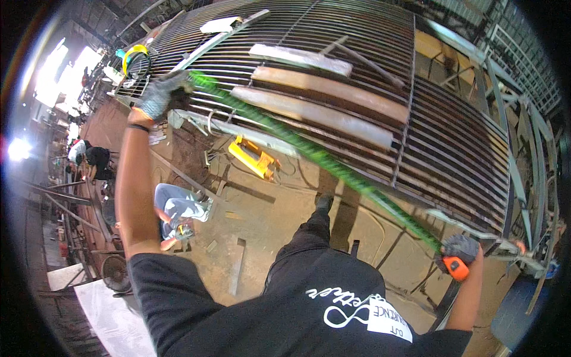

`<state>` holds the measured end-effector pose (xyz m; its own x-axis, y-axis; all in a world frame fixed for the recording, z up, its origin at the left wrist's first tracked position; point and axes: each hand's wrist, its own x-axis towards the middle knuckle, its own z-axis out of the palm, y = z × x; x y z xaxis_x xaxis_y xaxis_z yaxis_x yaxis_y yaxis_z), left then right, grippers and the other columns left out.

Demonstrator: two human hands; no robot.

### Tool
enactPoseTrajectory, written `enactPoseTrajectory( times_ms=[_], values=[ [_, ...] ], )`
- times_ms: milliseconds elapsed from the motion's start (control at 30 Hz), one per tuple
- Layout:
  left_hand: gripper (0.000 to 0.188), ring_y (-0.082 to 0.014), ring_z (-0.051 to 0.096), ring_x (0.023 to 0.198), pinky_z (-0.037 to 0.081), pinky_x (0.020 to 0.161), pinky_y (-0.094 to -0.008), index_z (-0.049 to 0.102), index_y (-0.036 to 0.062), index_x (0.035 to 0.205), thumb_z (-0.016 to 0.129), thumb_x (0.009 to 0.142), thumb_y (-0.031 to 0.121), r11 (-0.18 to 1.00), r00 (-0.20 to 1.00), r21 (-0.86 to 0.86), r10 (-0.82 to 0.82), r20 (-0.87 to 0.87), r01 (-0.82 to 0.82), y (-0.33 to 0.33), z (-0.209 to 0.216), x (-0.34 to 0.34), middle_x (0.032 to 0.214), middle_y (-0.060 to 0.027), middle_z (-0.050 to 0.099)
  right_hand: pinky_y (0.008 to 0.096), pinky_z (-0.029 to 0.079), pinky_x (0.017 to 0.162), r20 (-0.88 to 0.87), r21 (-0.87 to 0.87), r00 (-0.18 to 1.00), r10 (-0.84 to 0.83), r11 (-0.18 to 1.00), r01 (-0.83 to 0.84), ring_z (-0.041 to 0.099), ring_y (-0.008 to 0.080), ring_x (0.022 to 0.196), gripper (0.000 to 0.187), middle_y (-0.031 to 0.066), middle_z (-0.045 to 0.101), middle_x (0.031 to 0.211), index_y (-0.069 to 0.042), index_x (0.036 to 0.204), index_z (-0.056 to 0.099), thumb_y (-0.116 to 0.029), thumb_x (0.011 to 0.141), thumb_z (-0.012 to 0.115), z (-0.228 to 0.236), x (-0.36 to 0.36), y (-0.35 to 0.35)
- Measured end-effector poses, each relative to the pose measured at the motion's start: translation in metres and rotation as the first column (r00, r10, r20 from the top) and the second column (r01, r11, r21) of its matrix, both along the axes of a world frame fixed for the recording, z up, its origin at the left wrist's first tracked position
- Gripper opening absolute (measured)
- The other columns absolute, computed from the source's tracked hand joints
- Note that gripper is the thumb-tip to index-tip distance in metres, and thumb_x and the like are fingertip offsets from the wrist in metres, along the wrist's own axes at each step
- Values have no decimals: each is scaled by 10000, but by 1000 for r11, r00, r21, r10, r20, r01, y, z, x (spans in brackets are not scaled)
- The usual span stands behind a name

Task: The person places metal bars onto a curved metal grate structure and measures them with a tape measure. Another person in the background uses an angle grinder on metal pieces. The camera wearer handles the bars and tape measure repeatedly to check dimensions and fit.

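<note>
The right hand (461, 249) clasps the orange tape case (456, 268); the left hand (163, 96), blurred, holds the green blade (321, 157) stretched between them near the slatted rack (455, 128); a slipping grip could whip it back.

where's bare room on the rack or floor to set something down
Bare slats on the rack lie between the flat bars and its right edge. Bare floor lies between the yellow equipment and your leg. Crowded: the rack's middle, under bars, and along the green tape stretched from left hand to right hand.
</note>
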<state>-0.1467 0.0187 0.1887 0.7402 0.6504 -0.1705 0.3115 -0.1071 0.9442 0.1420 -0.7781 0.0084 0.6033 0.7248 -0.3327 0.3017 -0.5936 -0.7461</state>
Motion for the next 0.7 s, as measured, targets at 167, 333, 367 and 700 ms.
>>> enactPoseTrajectory(
  times_ms=[167,333,367,700],
  values=[
    [625,-298,637,1194,519,1013,-387,636,71,1334,820,755,215,670,948,676,-154,-279,308,36,-150,73,1296,-169,669,468,504,630,515,-373,754,407,899,-230,627,356,741,161,129,611,847,-113,887,614,-273,899,602,7,64,-27],
    [629,-373,612,1161,529,975,-450,671,170,1292,798,677,137,412,866,773,-90,-492,482,8,-145,86,1286,-173,613,406,484,595,-128,-87,953,-276,960,267,629,259,723,152,76,593,785,-85,821,604,-156,822,738,61,49,72],
    [603,-372,620,1131,536,954,-447,684,174,1268,794,676,137,387,856,779,-60,-513,494,6,-145,85,1263,-169,616,392,481,601,-523,-102,596,-609,739,666,636,221,740,177,60,597,794,-70,822,602,-140,808,763,86,36,113],
    [518,-299,660,1018,565,889,-392,704,94,1193,825,691,68,418,975,905,158,-159,80,-57,-160,25,1173,-125,651,355,544,724,-222,-301,970,-101,953,31,656,197,814,164,91,676,830,-38,873,698,-195,836,723,71,165,143]
  ],
)
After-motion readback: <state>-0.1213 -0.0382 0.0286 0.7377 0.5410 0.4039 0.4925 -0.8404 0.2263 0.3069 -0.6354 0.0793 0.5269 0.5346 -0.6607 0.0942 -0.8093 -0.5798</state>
